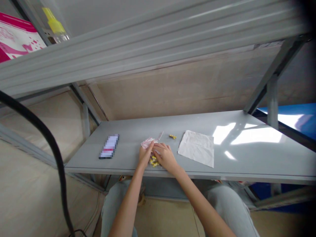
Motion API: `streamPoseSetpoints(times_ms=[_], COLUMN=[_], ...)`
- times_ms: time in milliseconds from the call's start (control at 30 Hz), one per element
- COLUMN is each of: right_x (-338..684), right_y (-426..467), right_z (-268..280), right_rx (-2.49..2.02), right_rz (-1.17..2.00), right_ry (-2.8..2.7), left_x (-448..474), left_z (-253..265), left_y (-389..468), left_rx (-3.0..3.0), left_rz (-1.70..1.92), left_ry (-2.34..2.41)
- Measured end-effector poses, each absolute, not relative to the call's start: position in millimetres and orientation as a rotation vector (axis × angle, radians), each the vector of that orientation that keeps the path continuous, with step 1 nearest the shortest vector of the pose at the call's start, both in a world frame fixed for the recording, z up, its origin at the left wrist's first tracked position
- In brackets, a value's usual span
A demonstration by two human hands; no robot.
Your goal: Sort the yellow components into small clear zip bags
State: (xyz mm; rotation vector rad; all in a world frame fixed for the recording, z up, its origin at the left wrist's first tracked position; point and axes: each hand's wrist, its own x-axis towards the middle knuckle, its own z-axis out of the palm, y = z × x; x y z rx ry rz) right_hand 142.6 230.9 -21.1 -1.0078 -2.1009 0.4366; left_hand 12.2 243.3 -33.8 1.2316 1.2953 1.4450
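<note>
My left hand (145, 155) is closed on some clear plastic bags (146, 143) with pinkish edges, which stick out past its thumb and fingers. Close against it, my right hand (165, 156) has its fingers bent together; what lies between them is hidden. Under and between both hands is a small heap of yellow-and-white pieces (154, 162), too small to name, near the table's front edge. A few more yellow pieces (172, 136) lie beyond my right hand. A thin clear strip (160, 135) of plastic points up just past the fingers.
A white cloth (197, 148) lies flat to the right, a phone (107, 149) to the left on the grey table (247, 161). Overhead runs a ribbed shelf (148, 46) holding a yellow-capped bottle (55, 24). A black cable (53, 144) curves down at left.
</note>
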Motion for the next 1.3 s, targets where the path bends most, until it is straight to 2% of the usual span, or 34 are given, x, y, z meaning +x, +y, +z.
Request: streamPoseSetpoints(times_ms=[167, 267, 533, 867, 1133, 1300], right_x=[155.1, 169.1, 173.6, 171.8, 173.7, 176.5], right_y=[243.6, 251.0, 249.7, 247.4, 248.1, 247.8], right_z=[-27.8, -35.1, -38.0, -29.3, -36.4, -33.2], right_rx=[-1.003, -1.262, -1.797, -1.895, -1.588, -1.700], right_rz=[0.503, 0.395, 0.126, 0.236, 0.063, 0.107], right_ry=[-1.914, -1.785, -1.938, -1.979, -2.028, -2.012], left_x=[11.2, 10.5, 11.3, 10.9, 7.8, 9.1], left_z=[-35.5, -36.4, -38.3, -37.7, -38.2, -35.3], left_y=[242.6, 241.7, 241.2, 242.3, 244.0, 242.4], left_rx=[1.286, 1.301, 1.291, 1.250, 1.296, 1.299], left_rz=[1.457, 1.374, 1.373, 1.385, 1.394, 1.398], left_ry=[1.352, 1.453, 1.509, 1.555, 1.529, 1.514])
